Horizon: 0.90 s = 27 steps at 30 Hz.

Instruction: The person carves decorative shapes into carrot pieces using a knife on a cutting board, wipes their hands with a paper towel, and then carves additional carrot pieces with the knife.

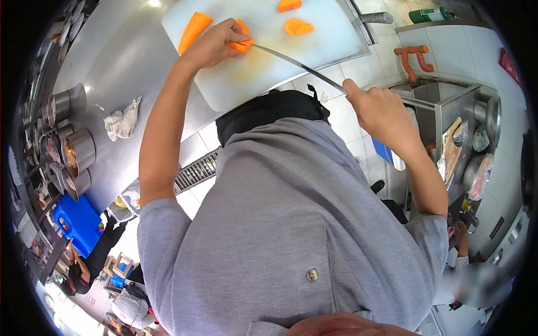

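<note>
My left hand (pixel 216 46) is closed on a carrot piece (pixel 240 47), pressing it against the white cutting board (pixel 224 89). In my right hand (pixel 384 115) is the handle of a long knife (pixel 302 66), its blade reaching left so that the tip touches the held carrot. A thick length of carrot (pixel 194 31) lies just left of my left hand. Farther right on the board are some cut carrot pieces (pixel 297 26) and one more chunk (pixel 289 5) at its far edge. My left fingers partly hide the held carrot.
The board lies on a steel table (pixel 123 61) with a crumpled cloth (pixel 122 119) and several metal pots (pixel 78 148) at the left. A steel sink (pixel 426 115) stands at the right. Other people (pixel 78 269) are in the background at lower left and lower right.
</note>
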Tool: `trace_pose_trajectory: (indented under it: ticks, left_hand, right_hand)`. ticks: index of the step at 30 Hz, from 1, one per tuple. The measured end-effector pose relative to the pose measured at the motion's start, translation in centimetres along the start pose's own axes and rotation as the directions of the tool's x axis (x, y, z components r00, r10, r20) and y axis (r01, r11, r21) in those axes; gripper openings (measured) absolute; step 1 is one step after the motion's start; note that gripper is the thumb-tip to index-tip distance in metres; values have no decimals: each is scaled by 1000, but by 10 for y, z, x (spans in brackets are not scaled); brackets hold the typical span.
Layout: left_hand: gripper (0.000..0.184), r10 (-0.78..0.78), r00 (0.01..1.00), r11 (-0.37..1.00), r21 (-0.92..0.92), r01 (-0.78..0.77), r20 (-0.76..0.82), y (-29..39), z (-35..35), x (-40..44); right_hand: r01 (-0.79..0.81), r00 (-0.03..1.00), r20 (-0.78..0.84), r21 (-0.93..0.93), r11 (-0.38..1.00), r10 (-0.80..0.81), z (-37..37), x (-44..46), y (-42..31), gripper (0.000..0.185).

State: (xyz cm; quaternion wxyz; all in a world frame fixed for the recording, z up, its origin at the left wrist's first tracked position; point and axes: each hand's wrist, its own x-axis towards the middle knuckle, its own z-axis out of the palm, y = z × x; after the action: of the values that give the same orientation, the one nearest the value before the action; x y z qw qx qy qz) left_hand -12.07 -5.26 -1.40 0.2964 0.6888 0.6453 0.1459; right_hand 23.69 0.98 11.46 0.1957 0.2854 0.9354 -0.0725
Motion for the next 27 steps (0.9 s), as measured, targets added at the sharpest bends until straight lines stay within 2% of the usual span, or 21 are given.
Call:
trace_pose_trajectory:
  ticks: [9, 13, 15, 18, 24, 27]
  left_hand:
    - [49, 8, 1000, 1000, -12, -8, 25, -3, -1, 3]
    - [48, -9, 999, 1000, -29, 10, 33, -1, -2, 3]
    - [48, -78, 996, 994, -79, 81, 43, 2, -3, 2]
    - [50, -28, 999, 1000, -5, 28, 42, 1, -3, 3]
    - [51, -27, 998, 999, -17, 28, 57, -1, -3, 3]
    - [50, -61, 996, 997, -46, 65, 67, -1, -2, 3]
  right_hand:
    - [34, 997, -61, -85, 996, -39, 7, -6, -8, 25]
    - [42, 995, -86, -73, 996, -48, 10, -4, -7, 23]
    - [50, 994, -90, -87, 995, -58, 9, -2, -9, 21]
    - [83, 989, -118, -79, 993, -92, 7, 0, -12, 17]
    - [98, 968, -224, -85, 992, -115, 18, 4, -15, 17]
    - [125, 965, -222, -84, 989, -141, 20, 5, -15, 16]
